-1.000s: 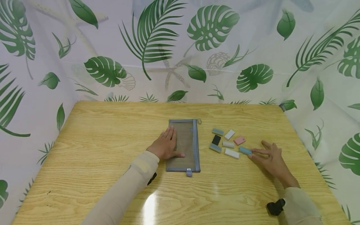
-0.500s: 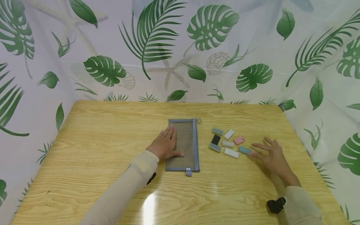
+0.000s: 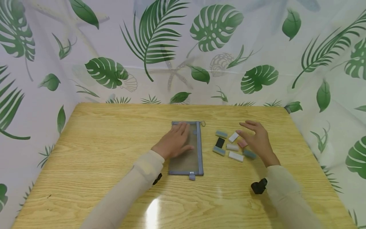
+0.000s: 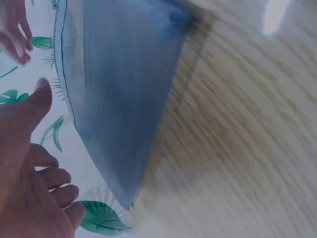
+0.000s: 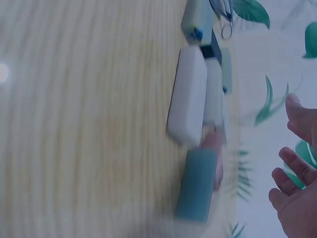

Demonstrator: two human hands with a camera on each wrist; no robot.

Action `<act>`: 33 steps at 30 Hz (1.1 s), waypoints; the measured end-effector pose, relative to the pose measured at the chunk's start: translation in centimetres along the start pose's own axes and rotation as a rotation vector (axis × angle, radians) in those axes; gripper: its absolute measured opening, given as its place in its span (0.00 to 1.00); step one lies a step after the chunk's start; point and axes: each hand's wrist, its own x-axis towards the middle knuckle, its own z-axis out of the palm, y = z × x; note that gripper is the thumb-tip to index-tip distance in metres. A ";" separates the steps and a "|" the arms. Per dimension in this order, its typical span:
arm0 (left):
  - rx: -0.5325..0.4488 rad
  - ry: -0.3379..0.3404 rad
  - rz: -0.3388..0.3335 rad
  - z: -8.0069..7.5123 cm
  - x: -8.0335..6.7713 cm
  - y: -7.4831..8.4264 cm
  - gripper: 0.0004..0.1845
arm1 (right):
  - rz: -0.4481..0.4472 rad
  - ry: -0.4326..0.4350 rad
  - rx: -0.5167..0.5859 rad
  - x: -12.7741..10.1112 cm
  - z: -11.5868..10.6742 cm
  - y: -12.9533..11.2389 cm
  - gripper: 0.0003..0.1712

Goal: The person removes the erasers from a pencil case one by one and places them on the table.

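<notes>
Seven small erasers (image 3: 232,147) lie loose on the bench (image 3: 100,152), all of them outside the mesh pouch (image 3: 192,149); so by our reading nothing has gone in yet, and the pouch's zip looks closed along its right edge, though we cannot be sure; our left hand (image 3: 174,143) rests flat on the far half of the pouch, fingers straight, holding it down rather than gripping it; our right hand (image 3: 255,140) hovers over the right side of the eraser cluster, fingers spread and relaxed, its grip empty, above the pink eraser (image 3: 241,143) and beside the white one (image 3: 233,137); the blue eraser (image 3: 249,154) lies near its wrist; the black eraser (image 3: 219,142) sits nearer the pouch; a leaf-print curtain (image 3: 183,51) hangs around the bench; nothing stands between erasers and pouch, which lie just beside each other.
</notes>
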 end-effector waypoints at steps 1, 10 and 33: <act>-0.005 -0.002 0.004 0.0 0.2 0.1 0.46 | -0.004 -0.008 0.005 0.5 0.5 -0.3 0.27; -0.049 -0.035 0.000 0.9 2.2 0.5 0.43 | -0.065 -0.071 0.042 3.8 4.5 -2.6 0.23; -0.049 -0.146 -0.062 2.6 4.4 0.6 0.43 | -0.049 -0.170 -0.216 7.8 9.8 -4.5 0.19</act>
